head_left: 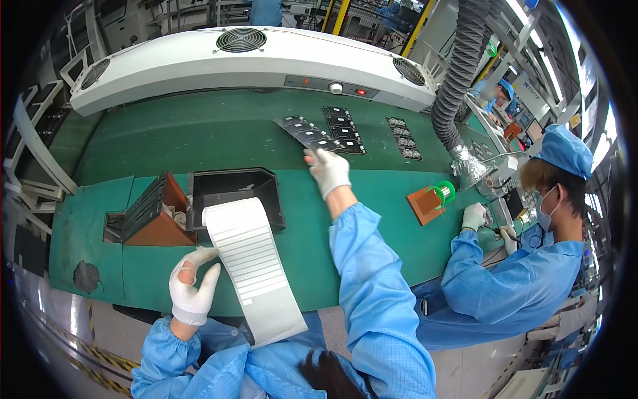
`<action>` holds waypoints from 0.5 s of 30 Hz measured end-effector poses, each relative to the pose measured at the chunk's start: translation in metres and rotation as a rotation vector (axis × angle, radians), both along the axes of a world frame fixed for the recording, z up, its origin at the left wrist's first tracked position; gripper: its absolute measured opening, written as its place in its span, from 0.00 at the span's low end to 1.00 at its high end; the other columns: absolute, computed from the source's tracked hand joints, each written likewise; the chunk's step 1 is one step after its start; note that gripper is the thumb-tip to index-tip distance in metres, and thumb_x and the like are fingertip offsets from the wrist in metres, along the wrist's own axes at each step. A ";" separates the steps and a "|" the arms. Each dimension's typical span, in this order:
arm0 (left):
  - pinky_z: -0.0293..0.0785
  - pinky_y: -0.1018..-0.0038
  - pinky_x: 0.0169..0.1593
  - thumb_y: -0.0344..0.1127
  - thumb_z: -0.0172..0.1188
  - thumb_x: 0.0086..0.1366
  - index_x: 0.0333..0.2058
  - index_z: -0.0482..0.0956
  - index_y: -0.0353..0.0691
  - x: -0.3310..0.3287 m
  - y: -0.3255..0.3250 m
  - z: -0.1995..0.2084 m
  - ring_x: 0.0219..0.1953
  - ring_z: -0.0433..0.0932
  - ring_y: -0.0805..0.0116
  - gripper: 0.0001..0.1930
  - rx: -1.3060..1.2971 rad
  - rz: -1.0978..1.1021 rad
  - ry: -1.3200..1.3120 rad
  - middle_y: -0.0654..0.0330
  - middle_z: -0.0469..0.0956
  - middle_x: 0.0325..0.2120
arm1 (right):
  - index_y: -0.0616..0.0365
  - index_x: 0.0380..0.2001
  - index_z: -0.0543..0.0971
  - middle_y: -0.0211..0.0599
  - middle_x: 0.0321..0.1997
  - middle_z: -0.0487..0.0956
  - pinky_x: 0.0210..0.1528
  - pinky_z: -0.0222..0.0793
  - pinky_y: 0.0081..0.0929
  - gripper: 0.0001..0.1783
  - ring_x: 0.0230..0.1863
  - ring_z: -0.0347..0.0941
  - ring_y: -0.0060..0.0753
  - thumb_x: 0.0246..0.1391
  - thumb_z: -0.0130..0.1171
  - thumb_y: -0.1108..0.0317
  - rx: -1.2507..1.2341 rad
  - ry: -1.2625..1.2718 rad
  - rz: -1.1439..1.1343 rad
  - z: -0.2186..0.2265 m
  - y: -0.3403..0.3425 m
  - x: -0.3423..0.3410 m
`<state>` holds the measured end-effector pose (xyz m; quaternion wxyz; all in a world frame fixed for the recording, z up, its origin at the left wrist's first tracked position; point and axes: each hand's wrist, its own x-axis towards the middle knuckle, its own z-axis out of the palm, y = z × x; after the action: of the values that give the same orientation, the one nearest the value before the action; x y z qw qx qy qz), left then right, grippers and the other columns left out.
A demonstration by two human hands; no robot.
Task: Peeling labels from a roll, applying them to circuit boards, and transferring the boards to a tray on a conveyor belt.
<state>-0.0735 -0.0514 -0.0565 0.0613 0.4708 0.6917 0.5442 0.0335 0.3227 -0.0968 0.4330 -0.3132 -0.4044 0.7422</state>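
My right hand (329, 171), in a white glove with bare fingertips, grips the near end of a dark circuit board panel (306, 132). The panel is tilted above the green bench mat. My left hand (193, 284), gloved the same way, is curled at the left edge of a long white label strip (249, 249). Its index fingertip goes out of sight at that edge, and the thumb points up beside it. The strip runs from in front of a black tray (279, 193) down over the bench edge. Beside the raised panel lies another dark panel (344, 130).
A narrower board panel (403, 138) lies farther right. A brown holder (425, 205) carries a green-rimmed wire spool. At left stands a brown slanted rack (156, 216) with dark boards. A white fan unit (179, 63) spans the back. At right, a co-worker (518, 259) in blue works beside a duct.
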 end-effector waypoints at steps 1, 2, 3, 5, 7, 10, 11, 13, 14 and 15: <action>0.72 0.68 0.53 0.23 0.63 0.56 0.41 0.80 0.32 -0.002 -0.004 -0.003 0.45 0.80 0.57 0.13 -0.001 -0.003 0.001 0.52 0.81 0.39 | 0.65 0.49 0.72 0.53 0.52 0.78 0.27 0.66 0.19 0.17 0.40 0.78 0.34 0.61 0.53 0.66 0.015 0.031 0.036 -0.002 -0.005 -0.011; 0.71 0.68 0.54 0.23 0.62 0.57 0.42 0.80 0.32 -0.005 -0.006 -0.006 0.46 0.79 0.59 0.12 -0.037 0.019 0.024 0.52 0.81 0.40 | 0.64 0.51 0.72 0.55 0.53 0.77 0.28 0.67 0.21 0.17 0.40 0.78 0.36 0.62 0.51 0.65 -0.074 0.013 0.121 -0.002 -0.006 -0.015; 0.70 0.68 0.55 0.22 0.60 0.58 0.42 0.80 0.31 -0.006 -0.007 -0.008 0.47 0.79 0.60 0.12 -0.070 0.036 0.046 0.53 0.81 0.41 | 0.63 0.52 0.71 0.56 0.54 0.77 0.28 0.67 0.22 0.18 0.40 0.78 0.37 0.63 0.50 0.63 -0.161 -0.006 0.200 0.004 -0.005 -0.013; 0.70 0.69 0.55 0.21 0.59 0.59 0.41 0.80 0.32 -0.004 -0.007 -0.012 0.47 0.78 0.60 0.11 -0.076 0.044 -0.007 0.54 0.81 0.41 | 0.62 0.53 0.70 0.58 0.54 0.76 0.27 0.69 0.24 0.21 0.39 0.79 0.41 0.63 0.51 0.59 -0.137 -0.153 0.428 0.007 -0.001 0.001; 0.70 0.70 0.54 0.21 0.58 0.60 0.42 0.79 0.30 -0.014 -0.015 -0.027 0.46 0.78 0.62 0.10 -0.080 0.092 0.030 0.54 0.80 0.41 | 0.64 0.55 0.70 0.56 0.51 0.78 0.27 0.70 0.25 0.26 0.35 0.80 0.39 0.61 0.54 0.57 0.009 -0.367 0.418 0.016 -0.015 0.003; 0.71 0.73 0.52 0.20 0.54 0.64 0.46 0.76 0.28 -0.033 -0.027 -0.054 0.45 0.77 0.67 0.12 -0.057 0.123 -0.135 0.53 0.79 0.44 | 0.68 0.49 0.73 0.47 0.40 0.82 0.25 0.70 0.22 0.23 0.28 0.78 0.28 0.59 0.54 0.59 0.283 -0.449 0.302 0.019 -0.028 0.013; 0.71 0.73 0.52 0.21 0.54 0.65 0.46 0.76 0.28 -0.043 -0.046 -0.052 0.45 0.77 0.66 0.12 0.005 0.146 -0.138 0.53 0.79 0.44 | 0.68 0.49 0.74 0.46 0.39 0.82 0.25 0.70 0.22 0.22 0.28 0.78 0.27 0.59 0.54 0.59 0.349 -0.477 0.320 0.043 -0.045 0.006; 0.71 0.73 0.53 0.22 0.54 0.66 0.47 0.76 0.27 -0.039 -0.033 -0.056 0.46 0.77 0.66 0.12 -0.046 0.161 -0.154 0.53 0.79 0.44 | 0.68 0.47 0.75 0.44 0.37 0.83 0.25 0.70 0.21 0.20 0.27 0.78 0.25 0.59 0.53 0.61 0.381 -0.522 0.284 0.029 -0.040 0.037; 0.70 0.73 0.53 0.23 0.53 0.67 0.47 0.75 0.27 -0.040 -0.026 -0.059 0.46 0.77 0.67 0.11 -0.069 0.151 -0.139 0.53 0.79 0.44 | 0.68 0.47 0.75 0.44 0.37 0.83 0.25 0.70 0.21 0.20 0.27 0.78 0.25 0.59 0.53 0.61 0.366 -0.533 0.265 0.019 -0.039 0.048; 0.70 0.73 0.53 0.23 0.53 0.67 0.47 0.75 0.27 -0.040 -0.022 -0.062 0.46 0.77 0.67 0.11 -0.079 0.135 -0.144 0.53 0.79 0.44 | 0.68 0.46 0.75 0.43 0.35 0.83 0.24 0.70 0.20 0.19 0.27 0.77 0.24 0.59 0.53 0.62 0.374 -0.523 0.218 0.010 -0.041 0.056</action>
<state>-0.1135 -0.0737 -0.1182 0.0925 0.3801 0.7365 0.5518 0.0892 0.2815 -0.0869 0.2825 -0.3631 -0.6622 0.5915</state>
